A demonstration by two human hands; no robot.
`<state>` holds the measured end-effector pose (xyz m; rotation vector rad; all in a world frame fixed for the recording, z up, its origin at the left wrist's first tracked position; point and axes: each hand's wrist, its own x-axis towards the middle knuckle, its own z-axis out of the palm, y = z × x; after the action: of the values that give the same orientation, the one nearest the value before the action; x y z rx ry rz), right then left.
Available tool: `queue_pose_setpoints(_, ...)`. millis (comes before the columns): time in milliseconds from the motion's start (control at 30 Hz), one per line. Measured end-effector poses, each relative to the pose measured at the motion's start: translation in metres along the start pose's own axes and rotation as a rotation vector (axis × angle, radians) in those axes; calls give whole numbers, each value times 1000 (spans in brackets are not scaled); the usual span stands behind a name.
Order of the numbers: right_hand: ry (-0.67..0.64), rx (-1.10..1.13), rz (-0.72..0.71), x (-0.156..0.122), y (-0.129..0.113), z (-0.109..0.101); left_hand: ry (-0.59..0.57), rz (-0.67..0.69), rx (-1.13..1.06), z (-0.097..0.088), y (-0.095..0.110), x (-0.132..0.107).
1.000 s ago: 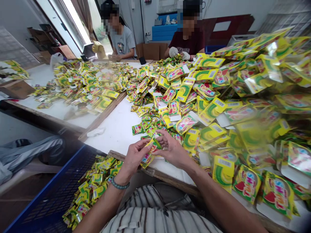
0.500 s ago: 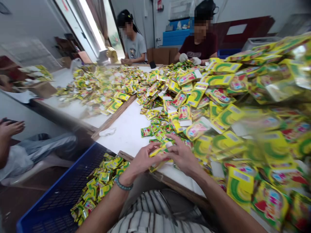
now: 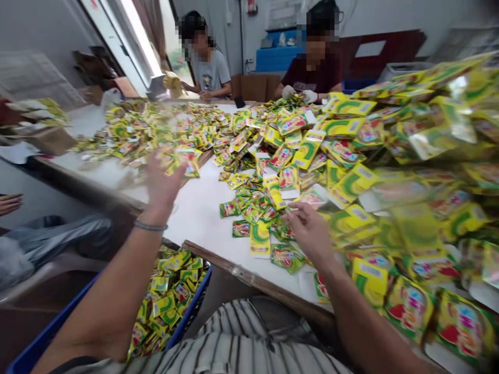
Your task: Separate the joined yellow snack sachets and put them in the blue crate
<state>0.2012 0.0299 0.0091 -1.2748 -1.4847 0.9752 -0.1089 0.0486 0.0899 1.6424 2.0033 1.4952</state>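
My left hand (image 3: 160,183) is stretched out to the left over the white table (image 3: 197,215), blurred, fingers apart. A yellow-green packet (image 3: 187,158) sits just past its fingertips, at the edge of the left heap of packets (image 3: 132,132). My right hand (image 3: 309,229) rests on the small green sachets (image 3: 253,208) in front of me, fingers curled down into them; what they pinch is hidden. A yellow packet (image 3: 259,240) and a green one (image 3: 287,256) lie by the table's near edge.
A big heap of yellow-green packets (image 3: 393,171) fills the right side. A blue crate (image 3: 47,332) holding packets stands low on my left. Two people sit at the far end; one wears white gloves (image 3: 299,94). Another person's hand (image 3: 8,203) shows at far left.
Both hands held one packet together at the table's edge. Now my left hand has swung up and left toward the left heap, and my right hand has moved onto the small sachets.
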Motion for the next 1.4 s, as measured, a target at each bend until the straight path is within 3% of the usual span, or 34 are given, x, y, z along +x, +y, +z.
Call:
queue_pose_setpoints(33,-5,-53,-22,1,1,-2,91,13,45,3,-1,4)
queue_pose_setpoints(67,-38,-116,-48,1,1,-3,73,15,74,9,-1,0)
queue_pose_setpoints(200,-288,-484,-232,-6,-1,-4,-382,23,159,49,3,-70)
queue_pose_setpoints(300,-399,-795,-387,-12,0,-1,-642,294,278,71,5,-116)
queue_pose_setpoints(367,-406,-946,-426,-13,2,2,-757,481,372,78,5,-128)
queue_pose_setpoints(467,-353,-1033,-447,-10,6,4,-824,628,448,83,2,-128)
queue_pose_setpoints(600,-150,-856,-430,1,8,-1,-740,667,287,94,-1,-118)
queue_pose_setpoints(733,37,-524,-307,7,7,-8,-605,499,-15,94,2,-112)
queue_pose_setpoints(900,104,-358,-110,3,5,-4,-504,-44,-322,78,6,-113)
queue_pose_setpoints(1000,114,-235,-89,2,2,0,-518,-260,-477,73,3,-116)
queue_pose_setpoints(1200,106,57,79,4,-5,4,-590,-398,-437,69,-1,-123)
queue_pose_setpoints(1400,-33,279,129,-1,-1,19,-656,-448,-488,68,-1,-131)
